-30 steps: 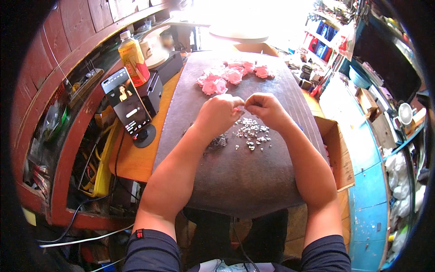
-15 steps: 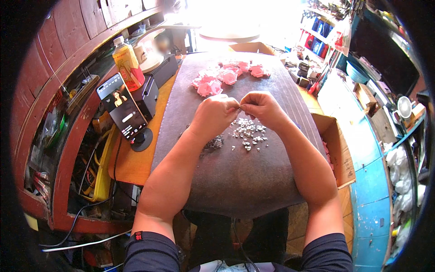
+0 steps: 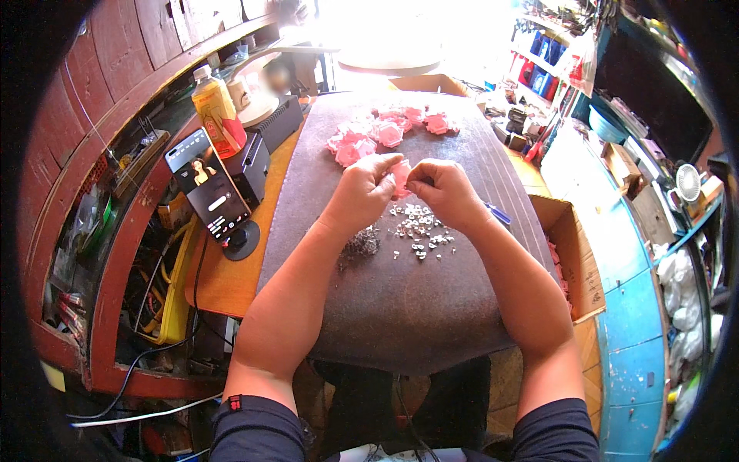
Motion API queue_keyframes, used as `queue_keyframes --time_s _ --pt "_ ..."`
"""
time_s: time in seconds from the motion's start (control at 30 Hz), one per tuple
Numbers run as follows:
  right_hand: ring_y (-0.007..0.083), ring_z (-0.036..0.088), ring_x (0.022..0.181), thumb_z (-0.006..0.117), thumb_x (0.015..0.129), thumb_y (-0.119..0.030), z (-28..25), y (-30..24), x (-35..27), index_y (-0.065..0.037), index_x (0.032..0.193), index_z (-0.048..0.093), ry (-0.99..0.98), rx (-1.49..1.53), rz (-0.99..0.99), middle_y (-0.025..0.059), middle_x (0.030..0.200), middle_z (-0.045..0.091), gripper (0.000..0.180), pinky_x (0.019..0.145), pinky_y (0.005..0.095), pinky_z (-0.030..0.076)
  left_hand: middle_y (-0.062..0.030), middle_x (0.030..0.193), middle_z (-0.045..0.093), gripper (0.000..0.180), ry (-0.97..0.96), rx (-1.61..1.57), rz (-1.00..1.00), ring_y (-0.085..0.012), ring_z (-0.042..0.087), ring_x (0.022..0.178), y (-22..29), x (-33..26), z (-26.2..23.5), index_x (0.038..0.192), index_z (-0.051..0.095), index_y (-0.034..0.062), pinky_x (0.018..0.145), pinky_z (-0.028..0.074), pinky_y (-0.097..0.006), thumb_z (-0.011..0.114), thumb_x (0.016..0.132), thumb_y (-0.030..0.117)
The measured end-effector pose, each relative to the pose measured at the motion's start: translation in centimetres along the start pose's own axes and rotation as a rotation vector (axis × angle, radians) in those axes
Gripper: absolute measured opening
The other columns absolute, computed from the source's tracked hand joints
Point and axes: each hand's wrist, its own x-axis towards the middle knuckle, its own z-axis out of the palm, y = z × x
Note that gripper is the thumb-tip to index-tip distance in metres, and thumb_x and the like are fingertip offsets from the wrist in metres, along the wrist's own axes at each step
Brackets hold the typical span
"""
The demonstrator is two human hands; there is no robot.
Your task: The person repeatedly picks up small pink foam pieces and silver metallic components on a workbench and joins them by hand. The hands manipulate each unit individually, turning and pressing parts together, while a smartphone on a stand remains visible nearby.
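Over the middle of the dark table mat (image 3: pixel 400 308), my left hand (image 3: pixel 360 194) is closed on a pink artificial flower (image 3: pixel 401 177), its petals showing between thumb and fingers. Beside the flower, my right hand (image 3: pixel 445 192) is pinched; what its fingertips hold, if anything, is too small to make out. Just below my hands lie scattered small shiny pieces, clear or silvery (image 3: pixel 422 225). A small heap of dark, fine pieces (image 3: pixel 360 244) is by my left wrist. More pink flowers (image 3: pixel 358 144) lie in a cluster beyond my hands.
A blue-handled tool (image 3: pixel 499 215) lies right of my right wrist. On the left, a phone (image 3: pixel 206 183) leans on a round stand near a drink bottle (image 3: pixel 219 112). An open cardboard box (image 3: pixel 583 258) stands against the table's right side. Blue cabinets (image 3: pixel 633 331) are farther right.
My left hand has turned, bringing the pink flower into sight. My fingertips have moved slightly apart, and my right hand has shifted a little, uncovering more of the blue-handled tool.
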Motion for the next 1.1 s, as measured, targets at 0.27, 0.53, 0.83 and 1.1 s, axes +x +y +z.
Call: queue_keyframes --time_s 0.27,0.53,0.83,1.1 --pt "0.0355 0.066 0.076 0.065 0.082 -0.014 0.3 -0.3 -0.3 -0.002 0.082 0.068 0.056 -0.166 -0.066 0.0188 0.079 0.067 0.013 0.070 0.0405 0.051 -0.0127 0.114 0.064 0.038 -0.038 0.023 0.001 -0.0157 0.063 0.098 0.6 -0.1 0.2 0.128 0.055 -0.0065 0.084 0.053 -0.028 0.048 0.091 -0.004" --pt "0.0362 0.066 0.075 0.065 0.082 -0.015 0.9 -1.0 -0.7 -0.002 0.079 0.068 0.159 -0.192 -0.035 0.0178 0.077 0.067 0.013 0.070 0.0428 0.051 -0.0130 0.113 0.064 0.035 -0.041 -0.082 -0.026 -0.0151 0.063 0.095 -0.2 0.0 0.2 0.128 0.054 -0.0071 0.082 0.053 -0.028 0.048 0.094 -0.002" --pt "0.0375 0.062 0.080 0.063 0.082 -0.017 0.7 -0.8 -0.6 -0.003 0.079 0.063 0.127 -0.247 -0.126 0.0180 0.080 0.063 0.014 0.073 0.0457 0.048 -0.0116 0.108 0.065 0.034 -0.032 -0.217 -0.140 -0.0136 0.064 0.088 0.9 0.1 0.2 0.129 0.054 -0.0062 0.080 0.054 -0.028 0.048 0.095 0.000" --pt "0.0366 0.062 0.081 0.062 0.083 -0.016 0.9 -0.9 -0.7 -0.006 0.081 0.063 0.124 -0.349 -0.148 0.0158 0.080 0.062 0.011 0.073 0.0462 0.048 -0.0127 0.109 0.065 0.034 -0.048 -0.115 -0.033 -0.0146 0.065 0.090 -0.8 0.2 0.3 0.129 0.054 -0.0060 0.078 0.055 -0.028 0.048 0.096 0.001"
